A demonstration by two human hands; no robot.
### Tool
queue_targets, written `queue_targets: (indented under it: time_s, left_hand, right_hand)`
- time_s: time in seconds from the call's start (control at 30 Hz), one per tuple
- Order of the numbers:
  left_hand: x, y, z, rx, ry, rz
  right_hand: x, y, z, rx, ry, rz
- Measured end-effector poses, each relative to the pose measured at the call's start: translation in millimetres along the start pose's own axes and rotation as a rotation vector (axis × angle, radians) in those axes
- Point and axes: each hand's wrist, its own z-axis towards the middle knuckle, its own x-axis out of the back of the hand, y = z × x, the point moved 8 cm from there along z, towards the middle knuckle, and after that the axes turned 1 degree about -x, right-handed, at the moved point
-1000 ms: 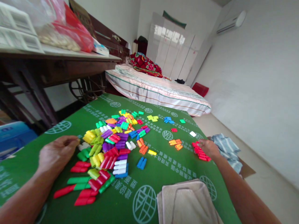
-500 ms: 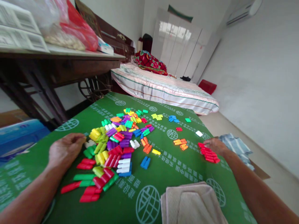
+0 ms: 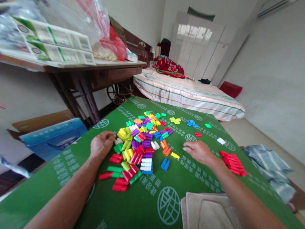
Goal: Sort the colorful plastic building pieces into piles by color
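Observation:
Small glossy plastic tube-shaped pieces, many joined side by side, lie in a mixed-colour pile [image 3: 137,143] on the green table [image 3: 190,178]. My left hand [image 3: 102,145] rests at the pile's left edge, thumb and fingers pinched; what they hold, if anything, I cannot make out. My right hand [image 3: 199,152] hovers right of the pile, fingers stretched forward and slightly apart, with nothing visible in them. Nearest to it are a yellow piece [image 3: 175,155] and orange pieces [image 3: 165,147]. A group of red pieces [image 3: 233,163] lies beyond my right wrist.
Separate lime-yellow [image 3: 175,120], blue [image 3: 192,123], green [image 3: 208,125], red [image 3: 198,134] and white pieces [image 3: 221,141] lie toward the far right. A folded beige cloth [image 3: 209,210] is at the near edge. A sewing-machine table [image 3: 114,65] stands left, a bed [image 3: 188,92] behind.
My right hand has left the red pieces and moved left toward the pile, now covering the right-hand orange group. My left hand stays by the pile. The camera view has turned left.

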Motion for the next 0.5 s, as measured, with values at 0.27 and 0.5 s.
queue_targets:
  time_s: [0.27, 0.5]
  left_hand:
    - [1.2, -1, -1, -0.001, -0.018, -0.012]
    - [3.8, 2, 1, -0.010, -0.007, 0.031]
  right_hand:
    - [-24, -121, 41, 0.082, -0.066, -0.027]
    - [-40, -124, 57, -0.089, -0.088, 0.141]
